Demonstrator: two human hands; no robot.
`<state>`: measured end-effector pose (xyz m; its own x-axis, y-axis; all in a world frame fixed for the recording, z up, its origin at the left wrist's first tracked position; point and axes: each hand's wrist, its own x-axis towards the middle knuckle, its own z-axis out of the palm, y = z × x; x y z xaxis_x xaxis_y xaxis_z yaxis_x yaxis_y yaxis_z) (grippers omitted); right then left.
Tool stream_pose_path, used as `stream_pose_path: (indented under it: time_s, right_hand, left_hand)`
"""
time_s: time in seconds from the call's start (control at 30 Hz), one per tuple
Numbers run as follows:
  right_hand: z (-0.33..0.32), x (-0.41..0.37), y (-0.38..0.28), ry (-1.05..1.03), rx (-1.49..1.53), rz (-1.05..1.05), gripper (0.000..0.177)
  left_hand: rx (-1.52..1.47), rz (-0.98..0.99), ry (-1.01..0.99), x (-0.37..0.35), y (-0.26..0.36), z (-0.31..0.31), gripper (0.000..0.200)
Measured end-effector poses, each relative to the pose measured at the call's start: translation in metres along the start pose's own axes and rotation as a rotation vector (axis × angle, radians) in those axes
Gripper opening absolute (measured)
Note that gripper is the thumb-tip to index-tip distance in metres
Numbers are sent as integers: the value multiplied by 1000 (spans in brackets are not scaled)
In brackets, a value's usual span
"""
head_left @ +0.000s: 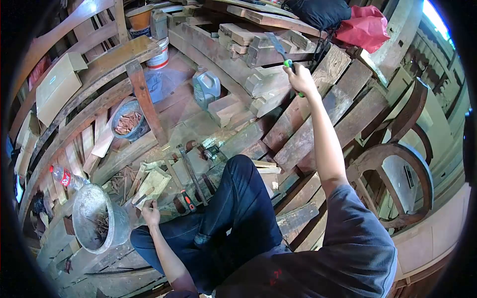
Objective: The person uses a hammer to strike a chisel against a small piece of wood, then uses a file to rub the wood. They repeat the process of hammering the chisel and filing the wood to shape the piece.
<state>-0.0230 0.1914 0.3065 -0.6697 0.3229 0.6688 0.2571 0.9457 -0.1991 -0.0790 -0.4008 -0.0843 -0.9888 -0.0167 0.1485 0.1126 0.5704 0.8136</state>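
Close by the knee, the left hand (150,213) has its grip closed on a small wooden piece (144,197), just beside the grey bucket (94,221). Well apart and farther out, the right hand (299,78) is clenched on a green-handled blade tool (278,47), whose long axis slants up-left over the timber blocks (263,82).

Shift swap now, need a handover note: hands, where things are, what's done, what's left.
Right hand: raised, shut on a green-handled tool, blade up over the stacked planks.
Left hand: low, shut on a small wood piece, beside the grey bucket.
Done: cut wood bits lie by the left knee.
Left: small wood piece is in hand, not set down; more cannot be told.
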Motion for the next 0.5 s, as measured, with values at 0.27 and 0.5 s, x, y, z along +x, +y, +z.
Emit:
stream_pose_path:
  time_s: [0.27, 0.5]
  right_hand:
    - [24, -42, 17, -346, -5, 179, 43]
    - [41, -171, -73, -341, 221, 124, 24]
  left_hand:
    - [-23, 5, 16, 3, 4, -1, 16]
    - [-43, -34, -3, -3, 23, -7, 20]
